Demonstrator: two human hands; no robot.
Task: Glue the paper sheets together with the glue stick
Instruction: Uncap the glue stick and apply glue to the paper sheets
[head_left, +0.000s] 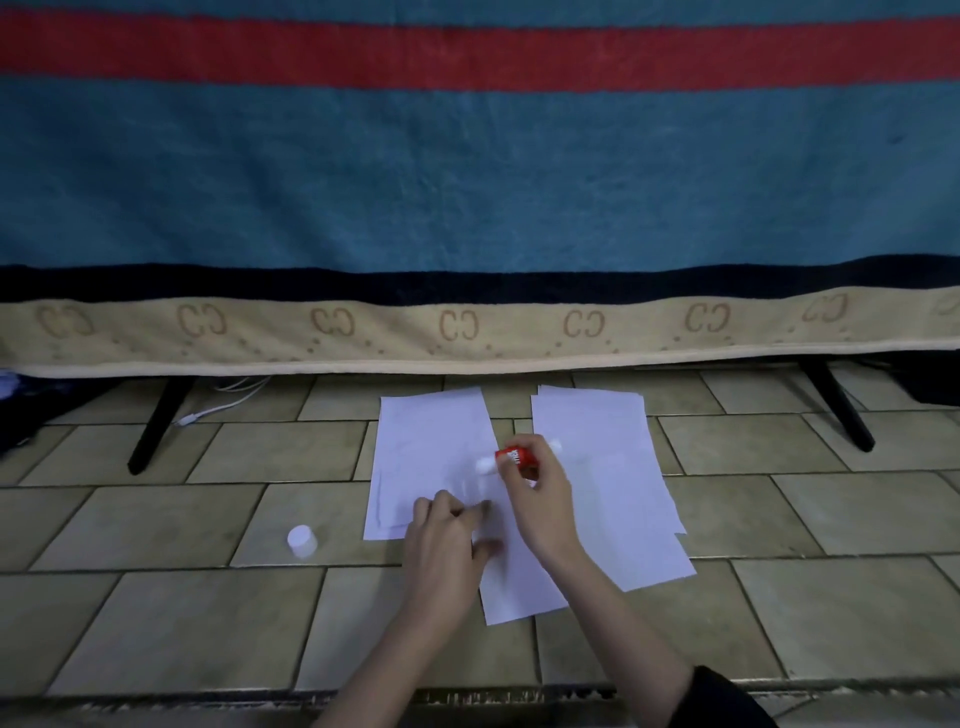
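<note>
Head view: your right hand (540, 499) has its grip clamped on the red glue stick (514, 460), whose white tip points left over the left paper sheet (431, 447) lying on the tiled floor (156, 613). Your left hand (447, 540) presses that sheet's near right corner, fingers curled against the paper; whether they pinch it, you cannot tell. Right of the glue stick lies a stack of paper sheets (597, 467). Left of it and nearer you, the white cap (302, 540) stands on the floor, apart from the paper. Beyond the sheets hangs a striped blanket (467, 182).
</note>
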